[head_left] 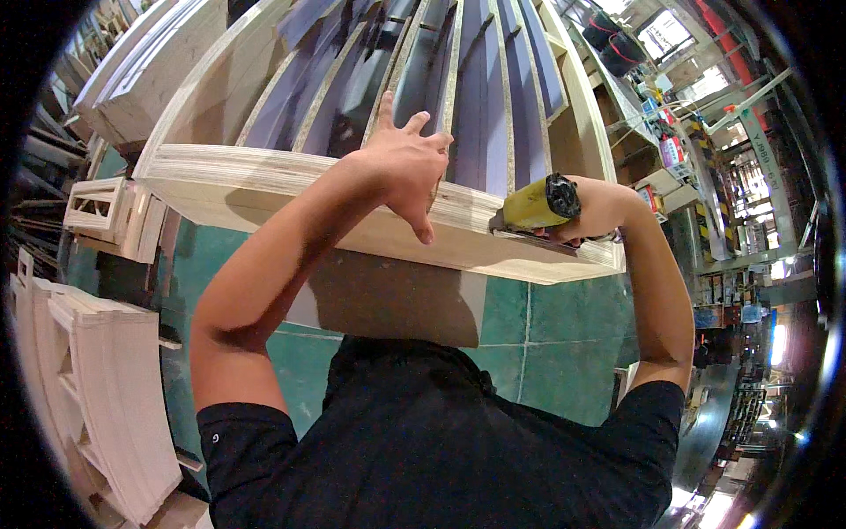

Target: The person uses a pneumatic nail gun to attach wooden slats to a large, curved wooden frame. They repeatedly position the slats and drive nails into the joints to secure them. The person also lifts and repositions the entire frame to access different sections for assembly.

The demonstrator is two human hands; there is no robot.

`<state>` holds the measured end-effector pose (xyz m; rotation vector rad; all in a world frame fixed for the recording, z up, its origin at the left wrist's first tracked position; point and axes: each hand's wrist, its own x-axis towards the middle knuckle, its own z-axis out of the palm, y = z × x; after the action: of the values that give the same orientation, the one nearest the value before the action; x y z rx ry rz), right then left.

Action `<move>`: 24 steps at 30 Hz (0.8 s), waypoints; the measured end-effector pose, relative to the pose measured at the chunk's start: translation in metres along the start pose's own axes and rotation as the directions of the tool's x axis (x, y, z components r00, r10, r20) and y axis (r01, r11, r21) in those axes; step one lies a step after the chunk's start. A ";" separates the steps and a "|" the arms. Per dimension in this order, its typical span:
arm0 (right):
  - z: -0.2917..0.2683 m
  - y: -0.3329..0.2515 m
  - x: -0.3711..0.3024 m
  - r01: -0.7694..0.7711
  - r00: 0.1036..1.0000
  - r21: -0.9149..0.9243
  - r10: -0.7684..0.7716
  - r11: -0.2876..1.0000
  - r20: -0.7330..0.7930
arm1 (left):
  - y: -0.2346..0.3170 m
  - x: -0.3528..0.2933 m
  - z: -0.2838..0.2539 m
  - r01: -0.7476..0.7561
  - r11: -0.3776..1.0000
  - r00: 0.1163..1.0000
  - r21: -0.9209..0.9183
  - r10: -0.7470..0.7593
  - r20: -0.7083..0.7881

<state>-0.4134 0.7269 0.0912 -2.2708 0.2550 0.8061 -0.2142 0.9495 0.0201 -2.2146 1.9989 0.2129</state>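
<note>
A large pale wooden frame [264, 189] lies before me, its near rail built of layered strips. Inside it run several long upright panels [476, 97] with purplish-grey faces and raw board edges. My left hand [407, 167] reaches over the near rail with fingers spread, holding nothing; whether its palm rests on the wood I cannot tell. Toward the right end of that rail, my right hand [601, 207] grips a yellow and black pneumatic nail gun [533, 204]. The gun's nose is at the top of the rail, and the hand's fingers are partly hidden behind its body.
Stacked wooden frames [123, 397] stand at the lower left, with smaller wooden pieces [115, 212] above. White boards [145, 79] are piled at the far left. A brown sheet [397, 295] lies between me and the frame, over green floor [573, 331]. A cluttered bench [617, 106] runs along the right.
</note>
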 end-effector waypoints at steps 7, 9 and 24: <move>0.001 0.010 0.004 0.113 0.993 0.032 -0.113 0.993 -0.017 | 0.000 0.002 -0.003 0.024 0.998 1.000 -0.062 -0.023 0.016; 0.003 0.012 0.002 0.130 0.989 -0.015 -0.130 0.991 -0.063 | -0.001 0.004 -0.003 0.033 0.997 0.999 -0.077 -0.031 0.016; 0.001 0.022 0.007 0.043 0.999 0.014 -0.043 0.999 -0.012 | -0.140 0.057 0.052 0.366 0.579 0.792 -0.729 -0.605 -0.083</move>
<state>-0.4170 0.7114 0.0745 -2.2606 0.2157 0.7662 -0.0698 0.9190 -0.0404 -3.3964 1.4197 0.6397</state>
